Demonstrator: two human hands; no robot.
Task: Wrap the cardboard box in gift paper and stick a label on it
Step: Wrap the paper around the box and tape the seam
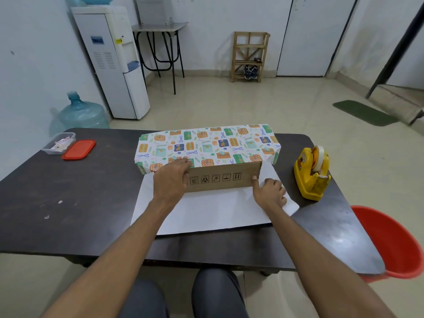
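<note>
A long brown cardboard box (226,179) lies across the middle of the dark table (91,203). Patterned gift paper (206,144) is folded over its top, and the paper's white underside (206,212) lies flat on the table in front of the box. My left hand (171,180) presses the paper's edge down on the box's front left top corner. My right hand (270,190) rests on the white paper at the box's lower right corner, thumb against the cardboard and fingers curled on the sheet's right edge.
A yellow tape dispenser (313,174) stands right of the box. At the table's far left sit a clear container with paper slips (58,143) and its red lid (79,149). A red bucket (392,244) stands by the table's right corner.
</note>
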